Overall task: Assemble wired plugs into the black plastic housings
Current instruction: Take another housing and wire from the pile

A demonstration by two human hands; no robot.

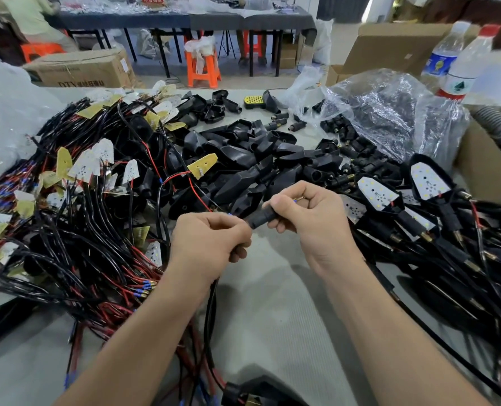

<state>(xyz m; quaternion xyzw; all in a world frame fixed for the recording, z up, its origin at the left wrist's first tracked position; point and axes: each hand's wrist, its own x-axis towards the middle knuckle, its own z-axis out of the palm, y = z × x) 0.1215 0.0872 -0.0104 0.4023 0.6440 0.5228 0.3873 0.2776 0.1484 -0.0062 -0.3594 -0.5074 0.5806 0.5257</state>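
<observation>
1. I log the left hand (pixel 211 244) fisted round a black cable (pixel 211 300) that drops below it.
2. The right hand (pixel 308 212) grips a black plug sleeve (pixel 258 218), which bridges both hands.
3. The black housings (pixel 243 162) are heaped just beyond the knuckles.
4. Far beyond the left hand is a carton (pixel 81 71) printed "DTY"; the rest is unreadable.

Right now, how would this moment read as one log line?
left hand: grips black cable | right hand: grips black tubular housing | housing: held between both hands above table
</observation>
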